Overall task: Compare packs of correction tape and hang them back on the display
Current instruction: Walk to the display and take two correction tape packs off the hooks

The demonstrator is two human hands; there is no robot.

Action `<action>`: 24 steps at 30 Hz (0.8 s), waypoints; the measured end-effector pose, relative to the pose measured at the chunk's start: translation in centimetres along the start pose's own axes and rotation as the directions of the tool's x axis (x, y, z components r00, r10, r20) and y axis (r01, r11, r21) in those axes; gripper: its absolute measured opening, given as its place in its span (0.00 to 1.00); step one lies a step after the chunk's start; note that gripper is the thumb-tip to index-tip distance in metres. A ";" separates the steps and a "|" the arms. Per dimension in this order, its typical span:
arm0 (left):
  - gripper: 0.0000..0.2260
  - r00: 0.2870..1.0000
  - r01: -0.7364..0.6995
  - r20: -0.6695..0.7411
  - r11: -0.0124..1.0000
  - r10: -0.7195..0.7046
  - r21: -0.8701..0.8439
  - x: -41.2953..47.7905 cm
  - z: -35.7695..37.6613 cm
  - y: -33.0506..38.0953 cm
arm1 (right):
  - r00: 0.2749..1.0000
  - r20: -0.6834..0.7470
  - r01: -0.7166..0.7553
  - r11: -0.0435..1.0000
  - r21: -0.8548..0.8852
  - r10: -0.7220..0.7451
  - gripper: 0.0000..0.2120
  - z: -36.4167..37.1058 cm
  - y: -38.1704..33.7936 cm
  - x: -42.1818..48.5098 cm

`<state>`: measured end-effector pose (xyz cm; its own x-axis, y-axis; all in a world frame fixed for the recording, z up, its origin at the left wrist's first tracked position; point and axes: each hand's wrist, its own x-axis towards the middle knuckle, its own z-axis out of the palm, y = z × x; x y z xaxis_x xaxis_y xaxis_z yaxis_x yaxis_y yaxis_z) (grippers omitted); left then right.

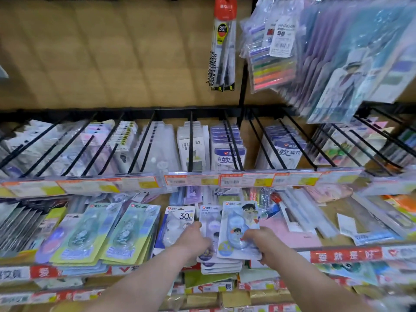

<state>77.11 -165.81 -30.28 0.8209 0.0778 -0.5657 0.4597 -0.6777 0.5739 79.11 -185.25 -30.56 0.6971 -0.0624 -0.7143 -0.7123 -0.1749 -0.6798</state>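
Head view: we find the right hand [255, 240] pinching the lower edge of the blue cartoon pack [238, 219] of correction tape, card face up and tilted toward the wearer, presumably so its print can be read. It overlaps a lavender pack [209, 219] on the stack at the shelf front. The left hand [195, 238] lies on that lavender pack with fingers bent; whether it grips or merely steadies we cannot tell. A 30m pack [180, 219] lies just beside, and the black hooks [191, 140] above look suited for rehanging
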 end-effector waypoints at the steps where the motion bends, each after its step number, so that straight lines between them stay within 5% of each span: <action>1: 0.28 1.000 0.009 -0.004 0.999 -0.009 -0.040 0.2 0.3 0.2 | 1.000 -0.001 -0.006 1.000 0.021 0.006 0.18 -0.3 0.2 -0.3; 10: 0.17 0.983 0.059 -0.144 0.942 -0.112 -0.329 2.4 2.0 0.5 | 0.999 0.004 0.036 0.996 0.083 -0.037 0.37 -1.0 1.6 -0.3; 13: 0.15 0.985 0.116 -0.027 0.768 -0.171 -0.629 2.5 2.3 0.4 | 0.998 -0.005 0.058 0.995 0.084 -0.058 0.29 -1.5 1.6 -0.3; 16: 0.19 0.986 0.135 0.037 0.638 -0.164 -0.758 4.1 3.0 -1.7 | 0.995 -0.012 0.095 0.994 0.056 -0.095 0.19 -1.9 1.6 -0.4; 24: 0.12 0.993 0.060 -0.020 0.626 -0.120 -0.777 -0.7 0.8 -1.6 | 0.986 0.037 0.161 0.987 0.031 -0.162 0.15 -0.8 0.7 -4.3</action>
<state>75.54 -165.37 -31.28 0.7667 0.1732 -0.6182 0.6001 0.1487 0.7860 75.70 -185.89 -27.83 0.7996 0.0028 -0.6006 -0.5933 -0.1521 -0.7905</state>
